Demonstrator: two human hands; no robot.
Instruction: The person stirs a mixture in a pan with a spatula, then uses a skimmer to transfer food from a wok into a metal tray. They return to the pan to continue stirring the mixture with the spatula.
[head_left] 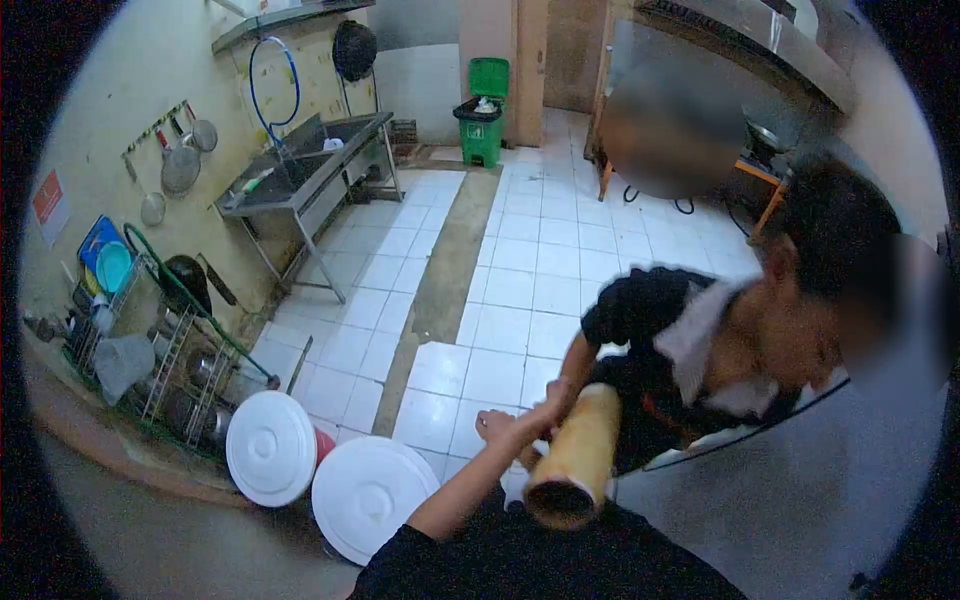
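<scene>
My left forearm reaches up from the bottom, and my left hand point(561, 398) is beside the upper end of a thick, yellowish hollow tube point(580, 450). The hand overlaps the forearm of a person in front of me, and I cannot tell what its fingers hold. The tube is tilted, with its dark open end facing down toward me. The person point(690, 350), in a dark top with a light collar, leans in from the right, close behind the tube. Another hand point(493, 425), curled, shows left of my wrist. My right hand is out of view.
Two white-lidded bins point(270, 447) stand at lower left, by a wire rack point(165, 370) of kitchenware. Farther back are a metal sink point(310, 175) and a green waste bin point(482, 125). White floor tiles point(500, 290) flank a grey strip. A stove stand point(765, 170) is at back right.
</scene>
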